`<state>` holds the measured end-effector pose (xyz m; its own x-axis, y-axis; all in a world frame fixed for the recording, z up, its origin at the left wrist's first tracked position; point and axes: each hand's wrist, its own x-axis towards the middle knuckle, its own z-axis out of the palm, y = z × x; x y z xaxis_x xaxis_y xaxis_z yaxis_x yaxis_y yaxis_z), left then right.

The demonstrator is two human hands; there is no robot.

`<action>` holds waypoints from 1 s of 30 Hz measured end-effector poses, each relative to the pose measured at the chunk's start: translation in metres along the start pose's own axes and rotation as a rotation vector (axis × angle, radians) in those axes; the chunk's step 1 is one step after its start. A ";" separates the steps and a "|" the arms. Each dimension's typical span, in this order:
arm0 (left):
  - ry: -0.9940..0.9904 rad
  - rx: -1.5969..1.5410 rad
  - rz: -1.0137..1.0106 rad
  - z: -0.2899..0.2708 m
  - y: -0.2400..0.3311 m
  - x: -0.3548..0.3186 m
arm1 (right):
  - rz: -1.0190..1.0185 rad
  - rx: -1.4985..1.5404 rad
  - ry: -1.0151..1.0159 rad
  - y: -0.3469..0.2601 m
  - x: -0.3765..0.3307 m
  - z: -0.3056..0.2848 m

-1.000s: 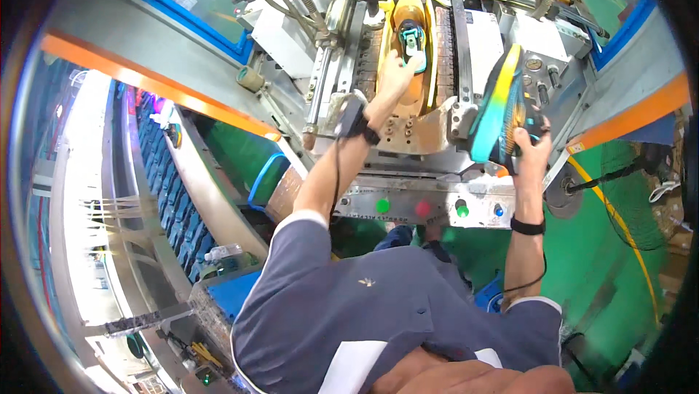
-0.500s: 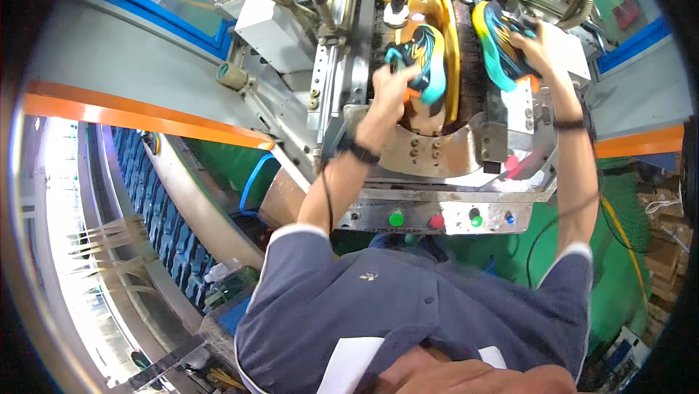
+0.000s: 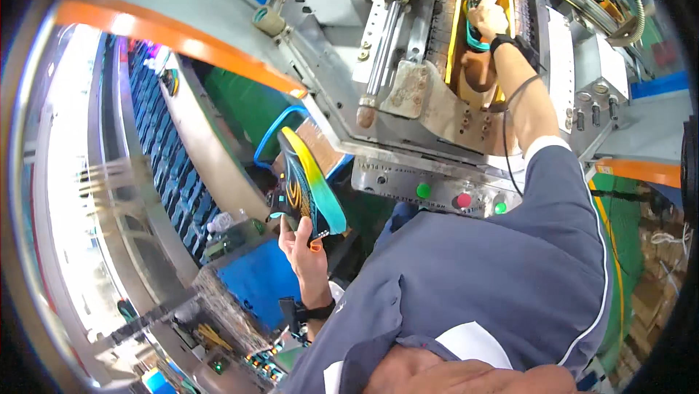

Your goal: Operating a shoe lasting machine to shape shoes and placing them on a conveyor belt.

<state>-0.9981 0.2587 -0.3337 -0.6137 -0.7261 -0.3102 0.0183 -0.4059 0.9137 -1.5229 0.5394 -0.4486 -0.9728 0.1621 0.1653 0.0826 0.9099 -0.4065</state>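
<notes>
My left hand [image 3: 306, 257] is heel-gripping a black, yellow-teal-soled fabric shoe [image 3: 306, 184], perhaps risking tipping; I can't tell my right hand [image 3: 489, 17]'s grip.

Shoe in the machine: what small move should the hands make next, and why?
Perhaps the right hand should settle this shoe between the yellow sides: that hand is at it, while the left hand holds another shoe away from the machine.
</notes>
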 end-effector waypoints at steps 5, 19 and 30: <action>0.156 -0.065 -0.058 -0.022 -0.034 -0.045 | -0.573 0.173 0.185 -0.007 -0.087 -0.035; 0.536 -0.103 -0.026 -0.067 -0.114 -0.185 | -1.172 0.257 -0.510 0.014 -0.390 0.068; 1.321 -0.528 0.091 -0.227 -0.122 -0.296 | -1.018 0.622 -0.714 -0.049 -0.401 0.063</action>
<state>-0.6393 0.3969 -0.4134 0.5746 -0.6167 -0.5381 0.4848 -0.2733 0.8309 -1.1503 0.4060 -0.5517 -0.4606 -0.8614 0.2140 -0.6467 0.1605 -0.7457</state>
